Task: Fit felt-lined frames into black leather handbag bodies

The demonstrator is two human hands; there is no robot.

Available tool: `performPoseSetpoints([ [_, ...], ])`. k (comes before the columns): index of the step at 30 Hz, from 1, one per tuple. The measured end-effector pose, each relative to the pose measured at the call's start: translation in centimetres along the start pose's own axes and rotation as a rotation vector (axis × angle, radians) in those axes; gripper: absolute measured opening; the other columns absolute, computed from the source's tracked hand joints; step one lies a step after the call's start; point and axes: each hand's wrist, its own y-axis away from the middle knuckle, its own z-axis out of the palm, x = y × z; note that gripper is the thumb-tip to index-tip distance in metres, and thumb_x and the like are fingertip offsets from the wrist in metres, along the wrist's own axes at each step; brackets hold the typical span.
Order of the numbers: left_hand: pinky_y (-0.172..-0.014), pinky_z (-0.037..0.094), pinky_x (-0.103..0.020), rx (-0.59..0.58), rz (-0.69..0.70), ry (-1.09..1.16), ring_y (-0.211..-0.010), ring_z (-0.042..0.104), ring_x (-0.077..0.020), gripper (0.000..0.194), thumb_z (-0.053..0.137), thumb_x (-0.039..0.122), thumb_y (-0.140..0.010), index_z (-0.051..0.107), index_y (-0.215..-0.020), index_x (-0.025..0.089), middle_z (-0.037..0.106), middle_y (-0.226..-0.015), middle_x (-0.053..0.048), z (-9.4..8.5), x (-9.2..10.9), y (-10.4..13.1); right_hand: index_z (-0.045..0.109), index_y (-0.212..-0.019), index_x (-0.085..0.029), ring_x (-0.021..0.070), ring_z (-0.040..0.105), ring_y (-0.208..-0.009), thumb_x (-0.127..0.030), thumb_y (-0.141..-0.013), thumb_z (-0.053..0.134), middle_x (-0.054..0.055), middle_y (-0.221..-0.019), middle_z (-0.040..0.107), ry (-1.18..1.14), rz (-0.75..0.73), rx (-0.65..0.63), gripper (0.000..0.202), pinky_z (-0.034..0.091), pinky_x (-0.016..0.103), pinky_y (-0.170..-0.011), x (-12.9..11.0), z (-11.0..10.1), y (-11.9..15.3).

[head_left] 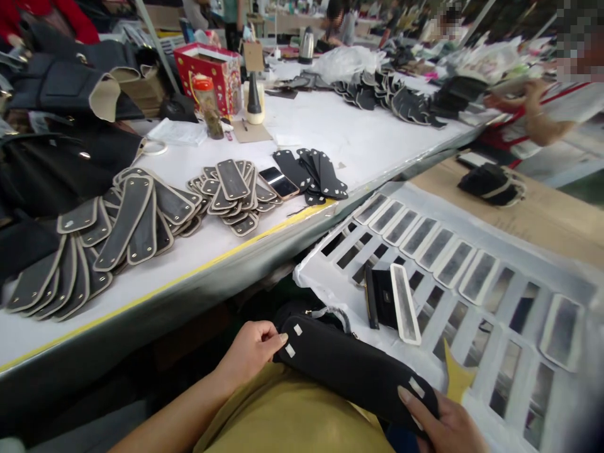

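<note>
A long black piece [349, 362] with rounded ends and small white patches lies across my lap. My left hand [255, 349] pinches its left end, thumb beside two of the patches. At its right end my right hand [434, 418] grips the piece, with the thumb on top near another patch; some of its fingers are hidden underneath. Just behind the piece is a dark item with a zipper and a strap [333, 314], partly covered by it. To the right, a black folded item [383, 296] and a white-edged strip [404, 303] rest on a slotted white rack [318, 270].
The white table [198, 258] with a yellow edge line holds piled grey-edged straps [125, 220], black pieces [323, 173], a phone [279, 182], a jar [207, 107] and a red box [231, 75]. Black bags [61, 151] stand at left. A person's arm [542, 116] shows at right.
</note>
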Motion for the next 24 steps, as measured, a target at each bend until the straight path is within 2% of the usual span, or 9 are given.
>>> performPoseSetpoints([
  [7,-0.053,0.028,-0.023,0.014,0.091,-0.277,-0.055,0.037,-0.0112,0.038,0.047,0.047,-0.080,0.043,-0.057,0.017,0.039,-0.054,0.004,0.2,0.1,-0.1,0.053,-0.077,-0.020,0.0119,0.045,-0.035,-0.051,-0.079,0.048,-0.007,-0.038,0.046,-0.114,-0.019,-0.012,0.032,0.035,0.022,-0.039,-0.9,-0.4,0.5],
  [12,-0.055,0.031,-0.024,-0.004,0.152,-0.508,-0.054,0.041,-0.0115,0.038,0.042,0.048,-0.084,0.040,-0.059,0.019,0.040,-0.054,0.004,0.3,0.2,-0.1,0.052,-0.076,-0.019,0.0106,0.046,-0.036,-0.046,-0.081,0.049,-0.007,-0.040,0.047,-0.137,-0.054,-0.004,0.028,0.038,0.021,-0.041,-0.3,-0.5,0.6],
  [15,-0.056,0.036,-0.025,0.056,0.208,-0.666,-0.055,0.046,-0.0127,0.033,0.042,0.047,-0.084,0.044,-0.066,0.020,0.045,-0.058,0.004,0.3,0.2,0.0,0.051,-0.074,-0.019,0.0110,0.049,-0.037,-0.045,-0.083,0.048,-0.007,-0.042,0.047,-0.127,-0.086,0.000,0.028,0.041,0.021,-0.045,0.2,-0.5,0.5],
  [17,-0.062,0.043,-0.027,0.161,0.330,-0.718,-0.066,0.053,-0.0156,0.025,0.046,0.045,-0.083,0.048,-0.081,0.020,0.052,-0.071,0.001,0.1,0.2,-0.1,0.050,-0.071,-0.019,0.0116,0.051,-0.038,-0.044,-0.083,0.047,-0.007,-0.042,0.049,-0.095,-0.103,0.017,0.028,0.042,0.022,-0.047,0.4,-0.5,0.5],
  [19,-0.078,0.047,-0.034,0.232,0.533,-0.745,-0.090,0.056,-0.0210,0.025,0.049,0.038,-0.083,0.048,-0.099,0.019,0.056,-0.098,-0.007,-0.1,0.4,-0.3,0.050,-0.071,-0.019,0.0123,0.053,-0.039,-0.043,-0.083,0.048,-0.006,-0.043,0.050,-0.069,-0.112,0.027,0.027,0.043,0.022,-0.048,0.3,-0.5,0.5],
  [20,-0.088,0.044,-0.039,0.227,0.647,-0.768,-0.104,0.052,-0.0238,0.026,0.049,0.033,-0.084,0.048,-0.105,0.018,0.052,-0.113,-0.011,-0.2,0.7,-0.4,0.050,-0.072,-0.019,0.0128,0.053,-0.039,-0.042,-0.083,0.048,-0.006,-0.043,0.051,-0.063,-0.113,0.030,0.026,0.043,0.023,-0.048,0.2,-0.5,0.5],
  [22,-0.100,0.035,-0.046,0.132,0.845,-0.864,-0.124,0.038,-0.0271,0.026,0.045,0.020,-0.084,0.052,-0.109,0.020,0.040,-0.134,-0.012,-0.1,1.4,-0.5,0.050,-0.073,-0.019,0.0134,0.054,-0.038,-0.042,-0.082,0.049,-0.006,-0.044,0.052,-0.061,-0.114,0.030,0.024,0.043,0.023,-0.045,0.1,-0.6,0.6],
  [24,-0.106,0.029,-0.048,-0.021,0.962,-0.977,-0.130,0.031,-0.0265,0.030,0.041,0.010,-0.082,0.058,-0.104,0.022,0.038,-0.140,-0.007,0.3,2.3,-0.5,0.050,-0.073,-0.019,0.0136,0.054,-0.038,-0.041,-0.082,0.049,-0.005,-0.045,0.053,-0.059,-0.124,0.032,0.024,0.043,0.022,-0.044,0.0,-0.6,0.7],
])
